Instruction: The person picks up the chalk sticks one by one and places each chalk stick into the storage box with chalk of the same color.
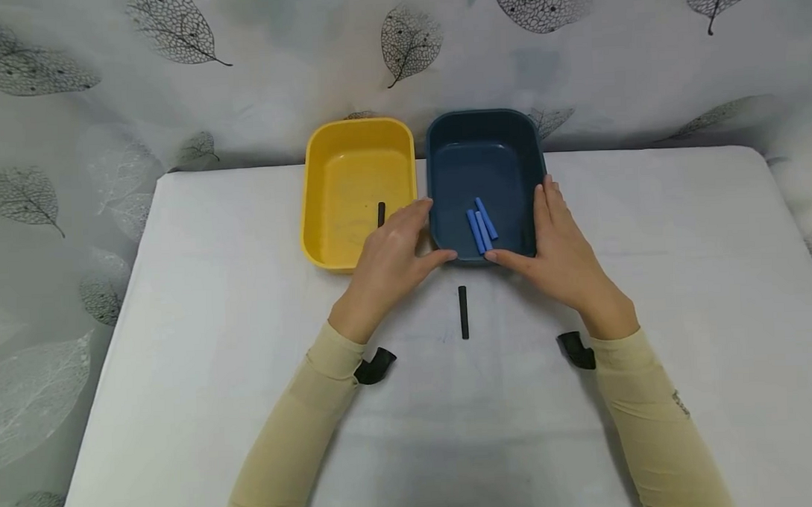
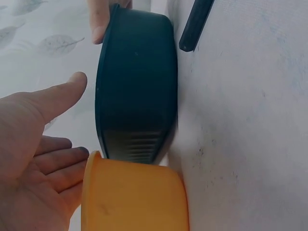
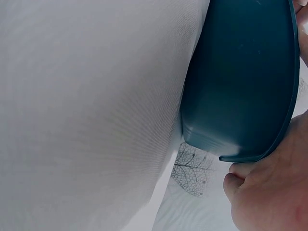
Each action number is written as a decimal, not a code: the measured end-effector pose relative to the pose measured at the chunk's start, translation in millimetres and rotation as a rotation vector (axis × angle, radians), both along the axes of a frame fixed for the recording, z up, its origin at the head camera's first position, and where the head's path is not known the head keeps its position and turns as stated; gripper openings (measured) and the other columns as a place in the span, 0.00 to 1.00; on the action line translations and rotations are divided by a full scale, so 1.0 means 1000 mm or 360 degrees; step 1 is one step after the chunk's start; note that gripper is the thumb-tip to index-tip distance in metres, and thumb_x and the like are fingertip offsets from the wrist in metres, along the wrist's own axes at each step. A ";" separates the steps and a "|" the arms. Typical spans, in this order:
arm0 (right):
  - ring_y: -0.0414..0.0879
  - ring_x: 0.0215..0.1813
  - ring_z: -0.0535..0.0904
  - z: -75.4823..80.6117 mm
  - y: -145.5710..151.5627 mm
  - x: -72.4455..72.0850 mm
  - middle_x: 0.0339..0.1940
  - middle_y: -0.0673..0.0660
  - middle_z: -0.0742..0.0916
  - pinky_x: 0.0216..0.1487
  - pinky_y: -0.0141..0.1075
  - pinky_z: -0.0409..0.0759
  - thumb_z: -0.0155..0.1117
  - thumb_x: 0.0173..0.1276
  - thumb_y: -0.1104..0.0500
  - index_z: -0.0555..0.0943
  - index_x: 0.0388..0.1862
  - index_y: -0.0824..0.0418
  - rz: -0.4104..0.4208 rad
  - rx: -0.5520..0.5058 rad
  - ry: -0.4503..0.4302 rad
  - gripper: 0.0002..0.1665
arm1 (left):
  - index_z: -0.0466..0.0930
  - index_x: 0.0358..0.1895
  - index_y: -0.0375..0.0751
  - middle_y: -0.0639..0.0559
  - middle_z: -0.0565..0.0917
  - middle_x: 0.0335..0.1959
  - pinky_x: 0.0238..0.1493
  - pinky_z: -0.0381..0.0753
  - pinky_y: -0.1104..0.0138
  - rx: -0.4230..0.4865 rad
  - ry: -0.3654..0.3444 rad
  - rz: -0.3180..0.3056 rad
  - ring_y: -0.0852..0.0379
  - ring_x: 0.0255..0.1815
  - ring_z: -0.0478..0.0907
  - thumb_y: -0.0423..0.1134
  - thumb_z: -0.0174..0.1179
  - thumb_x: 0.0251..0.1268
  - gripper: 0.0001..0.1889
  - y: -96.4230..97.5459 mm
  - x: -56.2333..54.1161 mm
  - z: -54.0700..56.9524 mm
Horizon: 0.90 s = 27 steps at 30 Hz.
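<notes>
In the head view my left hand (image 1: 395, 246) hovers over the gap between a yellow bin (image 1: 310, 212) and a dark blue bin (image 1: 436, 148). Its fingers are extended, and in the left wrist view its thumb stands apart from the blue bin's wall (image 2: 137, 77). My right hand (image 1: 560, 252) touches the blue bin's near right corner, straight fingers along the right side, thumb at the front rim. Three blue sticks (image 1: 480, 225) lie inside the blue bin. A black stick (image 1: 381, 213) in the yellow bin is partly hidden by my left hand.
Another black stick (image 1: 464, 312) lies on the white-covered table (image 1: 233, 289) in front of the bins. Dark wrist cameras (image 1: 375, 366) show at both sleeves. A leaf-patterned cloth (image 1: 272, 79) hangs behind the table.
</notes>
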State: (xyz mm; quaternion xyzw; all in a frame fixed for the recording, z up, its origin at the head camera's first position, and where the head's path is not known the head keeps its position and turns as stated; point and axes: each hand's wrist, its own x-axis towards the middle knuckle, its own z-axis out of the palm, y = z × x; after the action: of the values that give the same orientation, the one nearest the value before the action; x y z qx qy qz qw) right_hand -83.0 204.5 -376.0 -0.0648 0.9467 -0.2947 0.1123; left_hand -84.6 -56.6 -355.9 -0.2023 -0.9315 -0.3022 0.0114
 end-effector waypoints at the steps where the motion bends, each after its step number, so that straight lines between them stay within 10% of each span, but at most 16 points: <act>1: 0.56 0.89 0.28 0.001 0.001 0.000 0.87 0.55 0.31 0.85 0.63 0.43 0.66 0.68 0.29 0.29 0.85 0.63 -0.0004 0.0004 0.0000 0.75 | 0.70 0.75 0.30 0.38 0.75 0.75 0.76 0.74 0.55 0.0006 0.0006 0.0001 0.45 0.76 0.73 0.49 0.75 0.63 0.42 0.000 0.001 0.000; 27: 0.55 0.89 0.26 0.000 0.001 0.000 0.87 0.54 0.30 0.86 0.62 0.42 0.66 0.68 0.28 0.28 0.85 0.62 -0.0002 0.0002 -0.0027 0.75 | 0.66 0.77 0.29 0.33 0.73 0.75 0.76 0.72 0.48 0.0025 0.0143 0.0282 0.37 0.77 0.71 0.52 0.79 0.57 0.50 -0.060 0.015 0.000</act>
State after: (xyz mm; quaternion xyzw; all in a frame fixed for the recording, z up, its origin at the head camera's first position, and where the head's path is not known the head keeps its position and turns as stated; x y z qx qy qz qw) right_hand -83.0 205.2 -376.0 -0.0616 0.9460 -0.2947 0.1200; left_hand -69.1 -116.9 -356.3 -0.1325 -0.9418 -0.2980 0.0816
